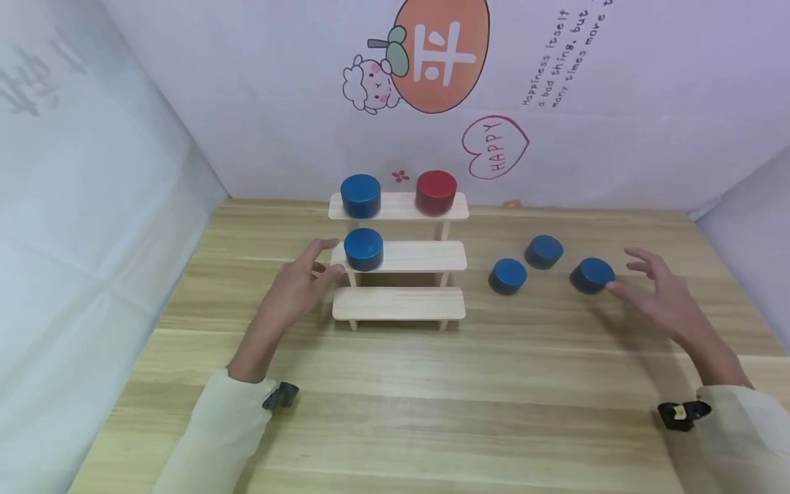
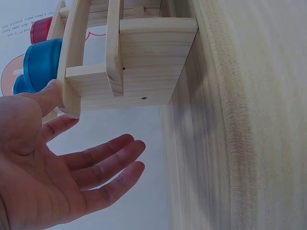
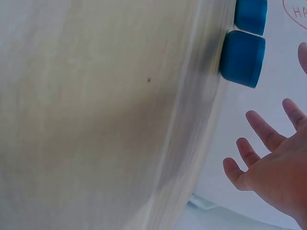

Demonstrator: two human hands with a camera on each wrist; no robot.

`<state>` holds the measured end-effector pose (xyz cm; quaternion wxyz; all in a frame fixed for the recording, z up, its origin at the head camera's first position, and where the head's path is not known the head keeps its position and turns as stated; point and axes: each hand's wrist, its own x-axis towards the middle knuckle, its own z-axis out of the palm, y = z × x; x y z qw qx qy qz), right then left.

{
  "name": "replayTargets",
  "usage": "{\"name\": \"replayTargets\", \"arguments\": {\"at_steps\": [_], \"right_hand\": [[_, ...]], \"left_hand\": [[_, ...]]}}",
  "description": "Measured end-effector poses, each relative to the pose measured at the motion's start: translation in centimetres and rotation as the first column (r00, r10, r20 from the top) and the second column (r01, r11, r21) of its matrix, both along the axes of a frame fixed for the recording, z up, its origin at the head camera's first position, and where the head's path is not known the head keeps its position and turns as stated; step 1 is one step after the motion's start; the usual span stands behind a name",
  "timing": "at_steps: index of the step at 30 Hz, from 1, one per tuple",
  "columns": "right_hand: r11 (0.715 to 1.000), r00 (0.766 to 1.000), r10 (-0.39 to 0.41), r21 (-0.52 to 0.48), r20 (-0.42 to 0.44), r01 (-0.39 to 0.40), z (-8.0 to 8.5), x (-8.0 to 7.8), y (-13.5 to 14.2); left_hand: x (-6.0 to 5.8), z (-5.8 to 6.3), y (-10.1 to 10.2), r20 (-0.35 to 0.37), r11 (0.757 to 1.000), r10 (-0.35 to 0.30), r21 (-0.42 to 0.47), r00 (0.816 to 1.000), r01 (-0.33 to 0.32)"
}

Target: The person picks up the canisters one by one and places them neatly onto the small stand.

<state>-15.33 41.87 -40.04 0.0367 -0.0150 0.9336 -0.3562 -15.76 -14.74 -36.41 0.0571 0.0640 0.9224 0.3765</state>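
Observation:
A three-tier wooden stand [image 1: 401,303] is on the table. My left hand [image 1: 302,285] pinches the left end of its middle shelf [image 2: 73,98] between thumb and index finger; the other fingers [image 2: 108,165] extend loosely. Beside that thumb, a blue cylinder [image 1: 364,250] sits on the shelf. On the top tier stand another blue cylinder [image 1: 361,197] and a red cylinder [image 1: 436,193]. Over on the right, my right hand [image 1: 660,298] is spread with nothing held, its thumb close to a blue cylinder [image 1: 591,276]; whether they touch, I cannot tell.
Two more blue cylinders, a front one [image 1: 508,276] and a rear one [image 1: 544,252], lie on the wooden table [image 1: 395,412] right of the stand. A printed white cloth [image 1: 278,137] hangs behind, with cloth at both sides.

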Motion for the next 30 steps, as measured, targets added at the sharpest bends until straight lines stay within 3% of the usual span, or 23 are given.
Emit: {"name": "replayTargets", "arguments": {"at_steps": [15,30], "right_hand": [[0.999,0.996,0.046,0.006,0.07,-0.046,-0.3,-0.6,0.6],[0.997,0.996,0.069,-0.051,0.062,-0.065,-1.0,-0.6,1.4]], "left_hand": [[0.0,-0.1,0.1,0.009,1.0,0.011,-0.003,1.0,-0.011],[0.0,-0.2,0.2,0.023,1.0,0.016,-0.001,1.0,-0.016]]}}
